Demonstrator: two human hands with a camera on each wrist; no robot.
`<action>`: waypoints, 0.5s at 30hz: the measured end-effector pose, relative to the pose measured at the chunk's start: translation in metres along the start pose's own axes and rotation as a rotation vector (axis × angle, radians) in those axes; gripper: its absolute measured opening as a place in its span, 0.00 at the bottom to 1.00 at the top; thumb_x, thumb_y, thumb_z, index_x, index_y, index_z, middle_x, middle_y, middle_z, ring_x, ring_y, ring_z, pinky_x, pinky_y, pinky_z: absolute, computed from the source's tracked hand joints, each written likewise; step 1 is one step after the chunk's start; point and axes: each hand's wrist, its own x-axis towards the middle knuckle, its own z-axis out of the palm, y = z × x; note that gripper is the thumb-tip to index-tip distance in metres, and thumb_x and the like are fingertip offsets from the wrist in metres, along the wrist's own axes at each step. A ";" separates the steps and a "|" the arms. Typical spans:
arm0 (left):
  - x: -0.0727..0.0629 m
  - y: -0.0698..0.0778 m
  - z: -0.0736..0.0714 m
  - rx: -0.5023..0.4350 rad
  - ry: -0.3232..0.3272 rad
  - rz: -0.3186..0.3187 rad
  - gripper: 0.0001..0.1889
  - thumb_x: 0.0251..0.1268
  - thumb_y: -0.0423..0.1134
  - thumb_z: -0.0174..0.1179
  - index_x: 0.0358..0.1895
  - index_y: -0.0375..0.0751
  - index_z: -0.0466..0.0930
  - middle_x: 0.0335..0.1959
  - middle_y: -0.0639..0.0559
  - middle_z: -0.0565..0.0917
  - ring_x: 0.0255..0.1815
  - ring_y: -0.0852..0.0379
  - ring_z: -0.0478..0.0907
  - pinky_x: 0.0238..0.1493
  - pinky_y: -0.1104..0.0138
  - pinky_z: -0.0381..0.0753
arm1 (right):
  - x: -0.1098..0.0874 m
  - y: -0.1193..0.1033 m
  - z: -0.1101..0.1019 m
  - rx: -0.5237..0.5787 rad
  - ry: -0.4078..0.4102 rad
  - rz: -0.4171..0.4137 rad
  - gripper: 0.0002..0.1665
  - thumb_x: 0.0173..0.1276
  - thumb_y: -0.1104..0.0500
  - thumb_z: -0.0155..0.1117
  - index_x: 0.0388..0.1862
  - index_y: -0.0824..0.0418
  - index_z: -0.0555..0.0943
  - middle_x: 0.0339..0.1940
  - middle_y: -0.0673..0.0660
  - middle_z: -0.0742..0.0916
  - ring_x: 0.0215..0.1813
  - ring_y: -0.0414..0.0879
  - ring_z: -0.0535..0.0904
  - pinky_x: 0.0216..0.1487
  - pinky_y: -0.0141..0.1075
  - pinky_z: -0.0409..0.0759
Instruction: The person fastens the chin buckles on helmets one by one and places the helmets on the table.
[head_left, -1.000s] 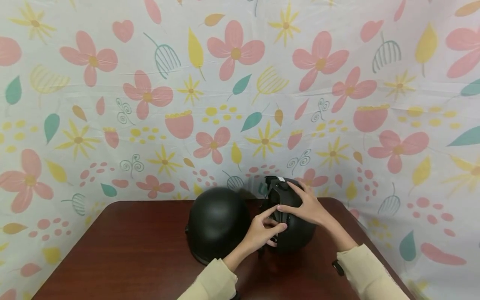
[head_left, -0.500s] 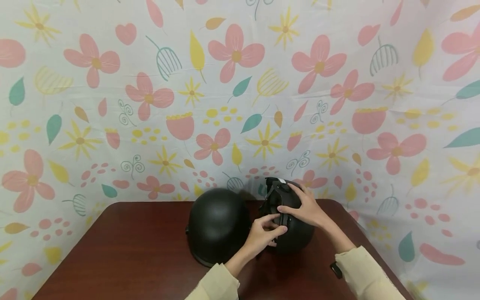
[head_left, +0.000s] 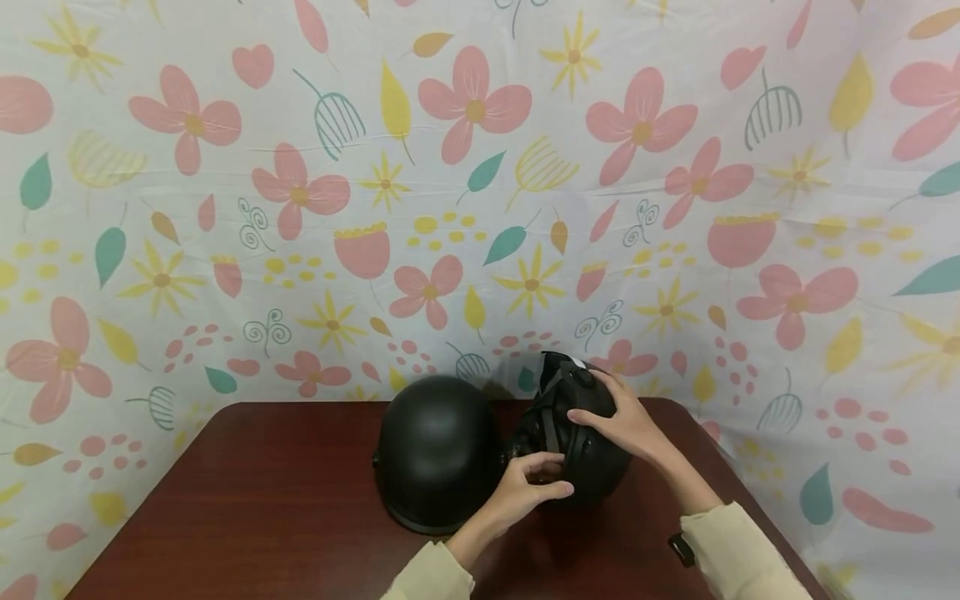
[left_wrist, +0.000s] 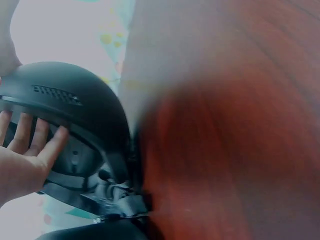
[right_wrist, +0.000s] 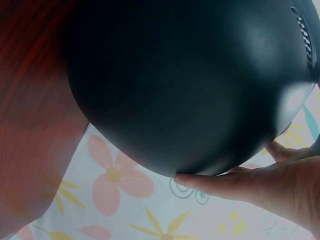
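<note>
A black helmet is tilted at the table's right side, its strapped inside turned toward the left. My left hand grips its lower rim, thumb outside and fingers reaching inside. In the left wrist view, those fingers lie just under the rim, near a slotted vent in the shell. My right hand holds the upper part, with thumb and fingers spread over the shell; in the right wrist view, a long finger lies against the smooth dome. Black straps and buckles hang below the opening.
A second black helmet rests dome up just left of the held one, close beside it. Both are on a dark red-brown table. A flower-patterned cloth hangs directly behind the table's far edge.
The held helmet has turned, so more of its inside and straps shows. My left hand has slid slightly down along the rim; my right has shifted a little to the right.
</note>
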 end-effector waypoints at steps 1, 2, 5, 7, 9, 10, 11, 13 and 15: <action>-0.001 -0.002 0.000 -0.001 0.002 -0.006 0.19 0.62 0.36 0.65 0.57 0.39 0.81 0.51 0.39 0.85 0.44 0.64 0.81 0.46 0.75 0.78 | -0.001 0.001 0.000 0.002 0.003 0.008 0.53 0.64 0.41 0.65 0.78 0.63 0.53 0.78 0.73 0.53 0.76 0.75 0.48 0.65 0.73 0.57; -0.001 -0.004 0.001 -0.003 0.005 -0.010 0.19 0.62 0.35 0.65 0.56 0.39 0.81 0.51 0.40 0.85 0.45 0.64 0.81 0.46 0.75 0.78 | -0.001 0.002 0.000 0.006 0.005 0.017 0.53 0.65 0.41 0.65 0.78 0.62 0.52 0.78 0.73 0.52 0.76 0.75 0.48 0.65 0.73 0.57; -0.002 -0.007 0.002 -0.004 0.018 -0.009 0.18 0.62 0.35 0.65 0.56 0.40 0.82 0.52 0.40 0.85 0.46 0.63 0.82 0.47 0.75 0.78 | -0.003 0.004 -0.001 0.023 0.003 0.039 0.53 0.65 0.41 0.65 0.78 0.63 0.51 0.78 0.73 0.51 0.76 0.75 0.46 0.65 0.73 0.55; -0.002 -0.007 0.003 -0.001 0.031 -0.005 0.18 0.62 0.36 0.66 0.56 0.41 0.83 0.51 0.40 0.85 0.46 0.63 0.81 0.46 0.75 0.78 | -0.004 0.006 -0.001 0.038 0.003 0.052 0.53 0.65 0.41 0.64 0.78 0.62 0.51 0.79 0.73 0.51 0.77 0.75 0.46 0.66 0.73 0.55; -0.002 -0.006 0.004 0.004 0.045 -0.003 0.17 0.62 0.37 0.66 0.55 0.42 0.83 0.50 0.40 0.86 0.44 0.63 0.81 0.45 0.74 0.79 | -0.004 0.008 -0.002 0.049 0.007 0.058 0.53 0.65 0.41 0.64 0.78 0.62 0.51 0.79 0.73 0.51 0.77 0.74 0.46 0.66 0.72 0.55; -0.001 -0.005 0.005 0.007 0.051 -0.004 0.17 0.62 0.37 0.66 0.55 0.43 0.83 0.49 0.40 0.86 0.43 0.63 0.81 0.44 0.74 0.79 | -0.005 0.009 -0.003 0.055 0.010 0.061 0.53 0.65 0.41 0.64 0.78 0.62 0.51 0.79 0.72 0.51 0.77 0.73 0.47 0.66 0.72 0.56; 0.000 -0.004 0.005 0.009 0.053 -0.003 0.17 0.62 0.37 0.66 0.55 0.43 0.83 0.49 0.40 0.86 0.42 0.64 0.81 0.44 0.74 0.79 | -0.005 0.010 -0.004 0.061 0.010 0.067 0.53 0.65 0.40 0.63 0.78 0.62 0.51 0.79 0.72 0.52 0.77 0.73 0.47 0.66 0.72 0.56; 0.001 -0.002 0.007 0.020 0.055 -0.002 0.17 0.62 0.37 0.66 0.54 0.43 0.84 0.49 0.41 0.86 0.41 0.64 0.80 0.43 0.74 0.79 | -0.005 0.014 -0.005 0.076 0.010 0.078 0.53 0.66 0.40 0.62 0.79 0.62 0.50 0.79 0.72 0.52 0.77 0.73 0.48 0.66 0.71 0.56; 0.002 0.001 0.008 0.030 0.057 0.001 0.17 0.62 0.38 0.66 0.54 0.44 0.84 0.48 0.42 0.86 0.40 0.65 0.79 0.43 0.73 0.78 | -0.006 0.017 -0.007 0.095 0.006 0.099 0.53 0.67 0.40 0.60 0.79 0.62 0.48 0.78 0.72 0.53 0.76 0.73 0.48 0.66 0.71 0.56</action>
